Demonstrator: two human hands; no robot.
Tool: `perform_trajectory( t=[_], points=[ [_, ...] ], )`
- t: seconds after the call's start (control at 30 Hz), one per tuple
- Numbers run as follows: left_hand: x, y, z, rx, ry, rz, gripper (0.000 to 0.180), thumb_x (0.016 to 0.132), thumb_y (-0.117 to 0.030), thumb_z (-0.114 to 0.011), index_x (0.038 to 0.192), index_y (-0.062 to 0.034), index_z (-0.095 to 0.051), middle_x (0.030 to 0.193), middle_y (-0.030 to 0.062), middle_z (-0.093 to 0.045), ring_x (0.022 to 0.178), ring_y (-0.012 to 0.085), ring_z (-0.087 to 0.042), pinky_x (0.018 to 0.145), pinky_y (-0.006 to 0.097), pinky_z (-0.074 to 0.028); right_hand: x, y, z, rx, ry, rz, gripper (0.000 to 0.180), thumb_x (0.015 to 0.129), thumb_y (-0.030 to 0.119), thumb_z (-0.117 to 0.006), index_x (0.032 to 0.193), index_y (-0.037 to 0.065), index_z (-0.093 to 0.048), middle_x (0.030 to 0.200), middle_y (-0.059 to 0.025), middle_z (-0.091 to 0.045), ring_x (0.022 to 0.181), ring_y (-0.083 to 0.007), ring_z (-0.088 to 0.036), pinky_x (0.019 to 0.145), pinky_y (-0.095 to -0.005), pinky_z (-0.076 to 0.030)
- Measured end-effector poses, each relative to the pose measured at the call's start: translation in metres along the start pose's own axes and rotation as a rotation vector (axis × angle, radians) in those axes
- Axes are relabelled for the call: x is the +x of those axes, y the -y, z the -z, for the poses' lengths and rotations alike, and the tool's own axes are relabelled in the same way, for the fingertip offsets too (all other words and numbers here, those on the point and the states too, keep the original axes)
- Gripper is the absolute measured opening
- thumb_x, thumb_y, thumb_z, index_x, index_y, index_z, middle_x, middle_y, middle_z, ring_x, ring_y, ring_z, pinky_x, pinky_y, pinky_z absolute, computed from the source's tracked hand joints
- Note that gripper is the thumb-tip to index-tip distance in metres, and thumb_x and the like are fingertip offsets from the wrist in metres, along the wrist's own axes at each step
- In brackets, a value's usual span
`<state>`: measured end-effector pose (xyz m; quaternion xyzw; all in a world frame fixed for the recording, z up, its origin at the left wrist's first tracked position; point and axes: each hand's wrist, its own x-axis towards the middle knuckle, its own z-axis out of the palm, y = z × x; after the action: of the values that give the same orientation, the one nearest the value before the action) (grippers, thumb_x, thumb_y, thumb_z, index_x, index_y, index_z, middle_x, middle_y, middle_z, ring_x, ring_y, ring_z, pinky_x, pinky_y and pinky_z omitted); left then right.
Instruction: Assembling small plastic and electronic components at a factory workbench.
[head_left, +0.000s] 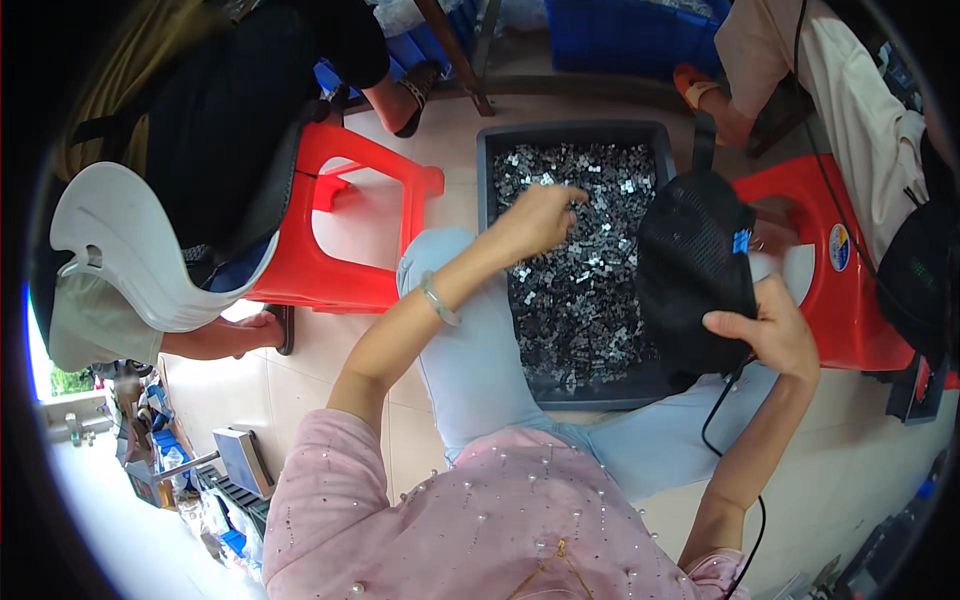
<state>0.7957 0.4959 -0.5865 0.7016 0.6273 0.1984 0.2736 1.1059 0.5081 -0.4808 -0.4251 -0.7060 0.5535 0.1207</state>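
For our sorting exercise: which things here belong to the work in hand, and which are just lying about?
In use:
left hand over the small metal parts
grey tray holding them
right hand gripping the black mesh bag

Lying about:
red stools
blue crates
white cap

There is one grey tray [486,170], and it holds small metal parts [580,290], too many to count. There is one black mesh bag [692,270]. Two red stools [345,230] are visible, and one white chair [120,250].
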Motion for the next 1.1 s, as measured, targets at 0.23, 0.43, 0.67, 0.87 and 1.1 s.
perform_trajectory(
  t=[0.23, 0.43, 0.67, 0.87, 1.1],
  points=[
    [-0.054, 0.022, 0.036, 0.261, -0.176, 0.046, 0.023, 0.085, -0.014, -0.060, 0.103, -0.0007, -0.064, 0.098, 0.0198, -0.064, 0.086, 0.0376, -0.061, 0.080, 0.044, -0.046, 0.044, -0.015, -0.026, -0.723, -0.056, -0.021, 0.037, 0.073, 0.029, -0.073, 0.068, -0.006, -0.061, 0.070, -0.0216, -0.060, 0.069, -0.0406, -0.058, 0.067, -0.0464, -0.046],
    [-0.090, 0.013, 0.068, 0.403, -0.058, 0.202, 0.024, 0.083, -0.019, -0.063, 0.100, -0.0017, -0.065, 0.089, 0.0155, -0.066, 0.079, 0.0337, -0.061, 0.073, 0.040, -0.047, 0.060, -0.046, -0.073, -0.760, 0.174, -0.036, 0.033, 0.079, 0.031, -0.065, 0.071, -0.002, -0.067, 0.074, -0.0215, -0.064, 0.076, -0.0366, -0.063, 0.070, -0.0457, -0.048],
    [-0.133, -0.015, 0.114, 0.345, -0.066, 0.086, 0.017, 0.081, -0.010, -0.058, 0.097, -0.0052, -0.062, 0.084, 0.0130, -0.062, 0.077, 0.0306, -0.060, 0.071, 0.040, -0.046, -0.003, -0.064, -0.100, -0.708, 0.432, -0.118, 0.021, 0.074, 0.025, -0.064, 0.072, 0.004, -0.069, 0.075, -0.0169, -0.066, 0.076, -0.0348, -0.065, 0.068, -0.0469, -0.047],
    [-0.147, -0.044, 0.128, 0.214, 0.063, 0.214, 0.023, 0.083, -0.011, -0.055, 0.105, -0.0063, -0.054, 0.083, 0.0112, -0.063, 0.079, 0.0320, -0.061, 0.073, 0.042, -0.048, -0.046, -0.062, -0.119, -0.657, 0.370, -0.066, 0.017, 0.077, 0.021, -0.060, 0.073, 0.005, -0.066, 0.079, -0.0180, -0.065, 0.079, -0.0348, -0.064, 0.071, -0.0492, -0.048],
    [-0.181, -0.068, 0.144, 0.266, 0.134, 0.323, 0.035, 0.085, -0.013, -0.052, 0.118, -0.0038, -0.045, 0.095, 0.0143, -0.062, 0.089, 0.0342, -0.062, 0.079, 0.042, -0.049, -0.062, 0.014, -0.091, -0.679, 0.610, -0.019, 0.018, 0.071, 0.019, -0.060, 0.074, 0.006, -0.072, 0.081, -0.0173, -0.069, 0.080, -0.0331, -0.068, 0.074, -0.0422, -0.051]
  ],
)
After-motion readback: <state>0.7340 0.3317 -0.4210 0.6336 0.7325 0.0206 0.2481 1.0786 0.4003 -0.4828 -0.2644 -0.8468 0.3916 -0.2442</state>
